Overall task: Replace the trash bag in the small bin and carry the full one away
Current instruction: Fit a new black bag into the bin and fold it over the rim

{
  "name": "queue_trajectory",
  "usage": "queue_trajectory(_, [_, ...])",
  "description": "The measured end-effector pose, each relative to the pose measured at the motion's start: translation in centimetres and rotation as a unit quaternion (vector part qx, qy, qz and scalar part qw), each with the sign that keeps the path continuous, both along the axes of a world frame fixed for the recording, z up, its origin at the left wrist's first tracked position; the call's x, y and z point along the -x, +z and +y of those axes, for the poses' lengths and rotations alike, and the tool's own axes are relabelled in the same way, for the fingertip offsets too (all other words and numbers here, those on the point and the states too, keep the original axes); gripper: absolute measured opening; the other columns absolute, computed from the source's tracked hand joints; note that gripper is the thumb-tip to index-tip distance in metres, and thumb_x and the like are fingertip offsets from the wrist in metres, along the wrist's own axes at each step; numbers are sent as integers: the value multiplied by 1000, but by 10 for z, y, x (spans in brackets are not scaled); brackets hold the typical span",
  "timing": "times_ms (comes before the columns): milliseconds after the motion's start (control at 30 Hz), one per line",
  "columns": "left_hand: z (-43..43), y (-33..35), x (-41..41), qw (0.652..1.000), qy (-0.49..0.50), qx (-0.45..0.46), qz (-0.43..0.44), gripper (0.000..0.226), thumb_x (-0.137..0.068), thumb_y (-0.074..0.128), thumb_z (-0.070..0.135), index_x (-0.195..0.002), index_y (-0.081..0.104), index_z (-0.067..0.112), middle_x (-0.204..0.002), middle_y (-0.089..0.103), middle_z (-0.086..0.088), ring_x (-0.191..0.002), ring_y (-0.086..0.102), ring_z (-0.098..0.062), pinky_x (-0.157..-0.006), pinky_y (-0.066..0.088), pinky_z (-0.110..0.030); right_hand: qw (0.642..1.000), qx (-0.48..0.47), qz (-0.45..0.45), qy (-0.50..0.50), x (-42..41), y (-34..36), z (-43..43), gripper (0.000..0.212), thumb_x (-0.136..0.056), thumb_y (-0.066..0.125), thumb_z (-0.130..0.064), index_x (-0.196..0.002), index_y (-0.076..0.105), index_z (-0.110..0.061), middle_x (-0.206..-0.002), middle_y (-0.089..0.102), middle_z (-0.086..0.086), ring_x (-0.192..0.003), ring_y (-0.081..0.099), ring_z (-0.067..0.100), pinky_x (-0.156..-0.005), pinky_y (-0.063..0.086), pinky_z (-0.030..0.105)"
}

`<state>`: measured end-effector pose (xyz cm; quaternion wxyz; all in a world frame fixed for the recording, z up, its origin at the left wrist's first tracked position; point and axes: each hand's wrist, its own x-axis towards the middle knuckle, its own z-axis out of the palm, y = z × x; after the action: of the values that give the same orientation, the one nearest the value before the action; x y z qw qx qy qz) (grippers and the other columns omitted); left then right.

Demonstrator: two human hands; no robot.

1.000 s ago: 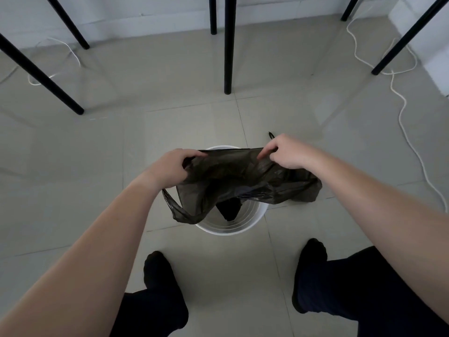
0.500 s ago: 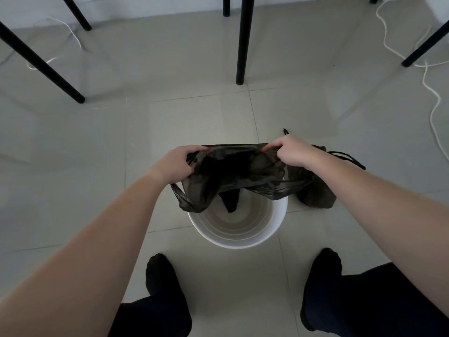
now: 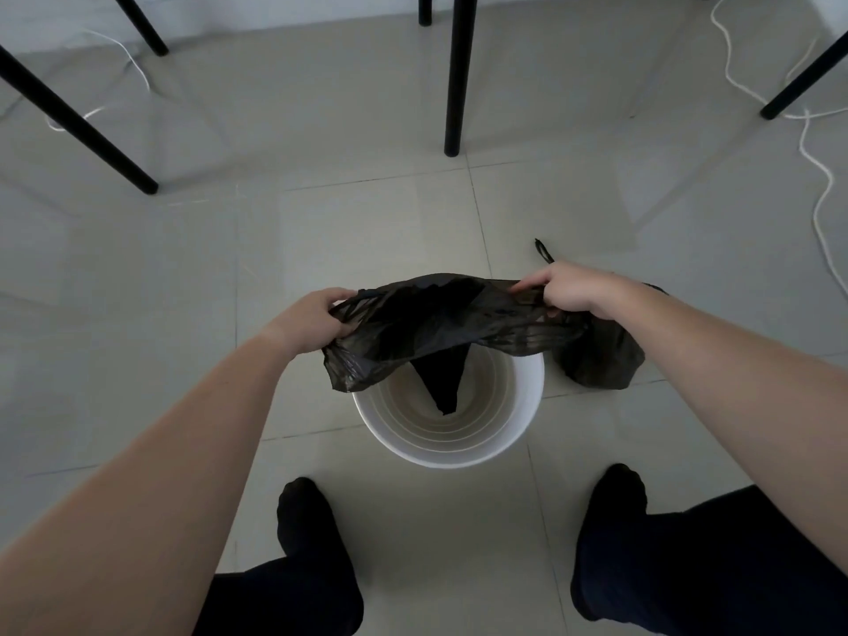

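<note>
The floor (image 3: 137,277) is pale tile, with black furniture legs (image 3: 456,75) standing at the far side and a white cord (image 3: 821,190) trailing along the right edge; the person's two dark-socked feet (image 3: 307,511) are planted either side of the white bin (image 3: 447,447), which stands between them and looks empty apart from the tail of the new bag hanging into it. The new bag (image 3: 440,328), thin black plastic, is stretched open above the far half of the bin's mouth; the left hand (image 3: 312,321) has its grip closed on the bag's left edge, and the right hand (image 3: 566,286) pinches the right edge between thumb and fingers. The full bag (image 3: 601,355) sits on the floor just beside the bin on the right, partly hidden under the right forearm, with what appears to be its tie (image 3: 543,251) poking up beyond the hand.

What might go wrong, as a judgement: the film is thin and pulled taut, so a hard tug over the rim could tear it; the near edge hangs loose, so the bag could slide into the bin if only the far side catches; the bin is light and free-standing, so a sideways pull may tip it against the full bag; the cord could catch a foot when carrying the full bag away.

No brand, label or writing can be read on anything.
</note>
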<state>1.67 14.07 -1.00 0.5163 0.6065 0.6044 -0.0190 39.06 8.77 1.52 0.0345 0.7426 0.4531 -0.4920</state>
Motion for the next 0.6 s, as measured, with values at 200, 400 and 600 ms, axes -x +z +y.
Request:
queue_trajectory(200, [-14, -2, 16, 999, 5, 15, 41, 51, -97, 71, 35, -145, 56, 27, -129, 68, -5, -106, 67, -24, -82, 56, -37, 1000, -5, 6, -14, -15, 12, -12, 63, -88, 47, 13, -127, 73, -29, -128, 66, 1, -118, 57, 22, -88, 45, 23])
queue_trajectory(400, [-30, 32, 10, 983, -45, -157, 85, 67, -93, 76, 39, -153, 50, 27, -151, 51, -5, -140, 47, -28, -116, 39, -41, 990, -118, 5, -78, -21, 42, -20, 32, -101, 54, -12, -126, 73, -16, -134, 66, 5, -130, 55, 23, -104, 37, 26])
queue_trajectory(600, [-69, 72, -23, 977, -141, -159, 20, 62, -89, 74, 51, -147, 57, 35, -145, 60, 8, -129, 59, -14, -111, 48, -37, 969, -239, -3, 65, 25, 72, -53, 42, -92, 65, -49, -128, 68, -28, -124, 68, -8, -114, 60, 12, -98, 46, 32])
